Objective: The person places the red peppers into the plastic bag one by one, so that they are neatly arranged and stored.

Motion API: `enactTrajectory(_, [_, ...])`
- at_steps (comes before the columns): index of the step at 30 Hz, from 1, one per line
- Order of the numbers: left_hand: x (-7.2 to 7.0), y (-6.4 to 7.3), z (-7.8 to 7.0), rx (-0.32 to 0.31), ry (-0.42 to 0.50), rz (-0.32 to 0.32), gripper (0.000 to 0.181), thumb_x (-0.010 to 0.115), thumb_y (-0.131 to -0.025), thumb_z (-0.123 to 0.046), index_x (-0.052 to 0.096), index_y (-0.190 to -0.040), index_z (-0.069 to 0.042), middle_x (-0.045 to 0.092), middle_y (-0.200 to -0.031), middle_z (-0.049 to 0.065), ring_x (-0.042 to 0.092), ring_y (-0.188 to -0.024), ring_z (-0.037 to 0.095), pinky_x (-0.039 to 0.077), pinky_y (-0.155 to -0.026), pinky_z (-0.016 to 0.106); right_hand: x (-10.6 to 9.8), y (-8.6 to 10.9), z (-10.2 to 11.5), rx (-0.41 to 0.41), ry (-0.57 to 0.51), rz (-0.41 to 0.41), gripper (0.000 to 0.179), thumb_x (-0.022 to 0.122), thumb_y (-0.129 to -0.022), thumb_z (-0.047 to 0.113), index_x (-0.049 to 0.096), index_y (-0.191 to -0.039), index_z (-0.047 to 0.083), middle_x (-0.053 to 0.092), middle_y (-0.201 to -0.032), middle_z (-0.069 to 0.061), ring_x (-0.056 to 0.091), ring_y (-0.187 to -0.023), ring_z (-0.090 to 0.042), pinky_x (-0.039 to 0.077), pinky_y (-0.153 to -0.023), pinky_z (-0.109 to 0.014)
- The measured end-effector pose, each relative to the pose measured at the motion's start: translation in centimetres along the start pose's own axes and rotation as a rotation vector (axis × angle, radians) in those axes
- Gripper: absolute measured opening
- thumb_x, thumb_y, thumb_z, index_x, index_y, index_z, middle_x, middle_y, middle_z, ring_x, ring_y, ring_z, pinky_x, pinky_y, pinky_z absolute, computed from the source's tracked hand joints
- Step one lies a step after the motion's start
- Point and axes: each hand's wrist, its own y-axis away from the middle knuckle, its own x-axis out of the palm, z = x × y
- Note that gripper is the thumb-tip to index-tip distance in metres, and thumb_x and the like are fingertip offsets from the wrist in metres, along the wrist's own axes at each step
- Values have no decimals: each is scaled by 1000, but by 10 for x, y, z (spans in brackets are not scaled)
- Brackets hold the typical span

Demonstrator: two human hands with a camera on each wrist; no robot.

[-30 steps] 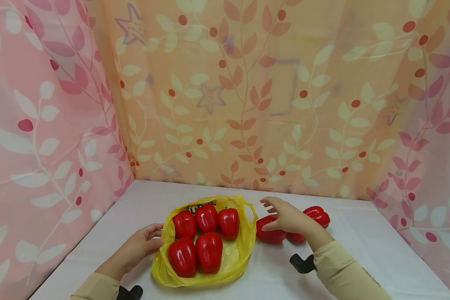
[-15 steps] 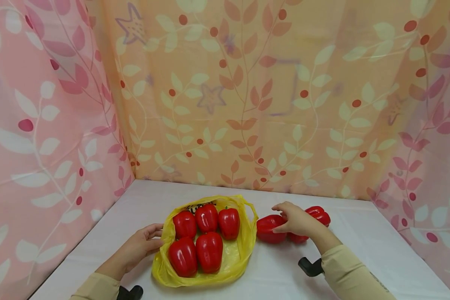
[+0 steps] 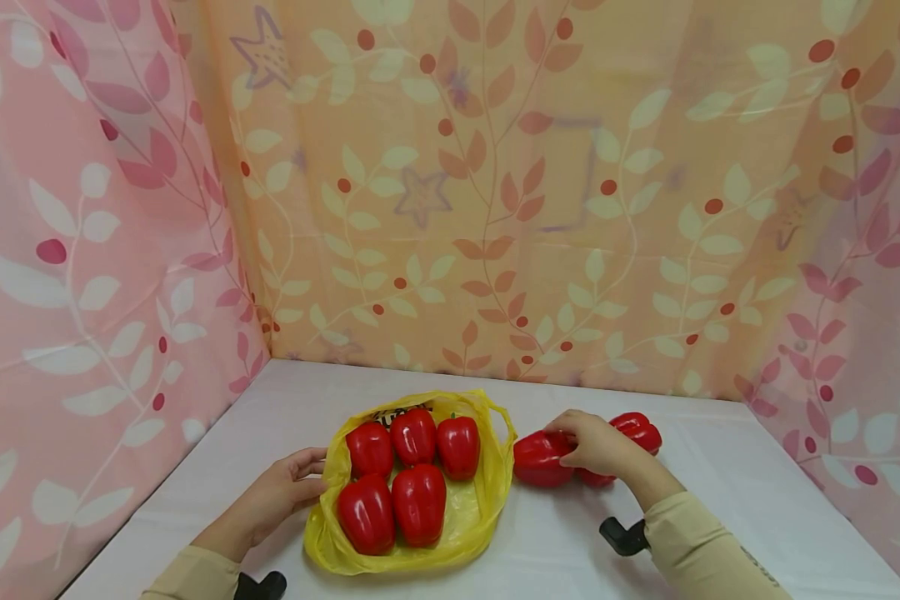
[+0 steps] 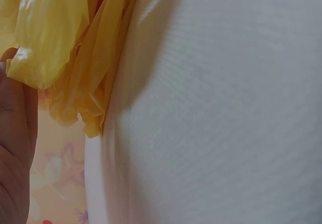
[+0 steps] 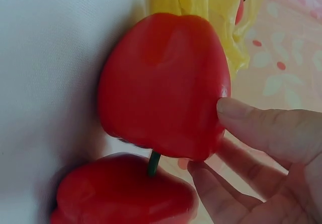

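I find a white table [image 3: 757,483] across the lower part of the head view. Directly on it, at bottom centre, sits an open yellow bag [image 3: 493,510]. To its right lie a first red pepper [image 3: 538,461], a second pepper [image 3: 594,478], partly hidden, and a third pepper [image 3: 636,431], farthest right.

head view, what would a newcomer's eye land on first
Probably the yellow plastic bag, open near the middle of the white table with five glossy red bell peppers inside. Just right of it, the right hand pinches another red bell pepper, while the left hand touches the bag's left side. An orange leaf-patterned curtain hangs behind.
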Motion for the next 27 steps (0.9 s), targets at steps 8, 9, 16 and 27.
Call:
enactTrajectory(8, [0, 0, 1, 3, 2, 0, 60, 67, -81, -18, 41, -134, -6, 56, -114, 9, 57, -98, 20, 51, -83, 35, -1, 1, 0, -60, 24, 35, 49, 75, -70, 1, 62, -111, 24, 57, -110, 7, 50, -107, -20, 50, -84, -45])
enactTrajectory(9, [0, 0, 1, 4, 2, 0, 60, 67, -81, -18, 41, -134, -6, 56, -114, 9, 57, -98, 20, 51, -83, 35, -1, 2, -1, -75, 29, 41, 49, 74, -70, 0, 62, -112, 23, 57, -110, 7, 50, -107, -20, 50, -84, -45])
enactTrajectory(16, [0, 0, 0, 2, 7, 0, 61, 68, -80, -19, 42, -133, -6, 56, -114, 9, 57, -97, 19, 51, -83, 35, -2, 1, -1, -150, 20, 70, 45, 64, -77, -6, 64, -113, 21, 56, -113, 4, 50, -109, -23, 48, -86, -47])
enactTrajectory(27, [0, 0, 1, -6, 0, -17, 58, 68, -80, -17, 44, -132, -7, 57, -114, 9, 57, -96, 19, 52, -82, 35, 2, -2, 0, -213, -47, 111, 32, 71, -78, 17, 65, -109, 23, 57, -110, 6, 51, -105, -21, 49, -84, -42])
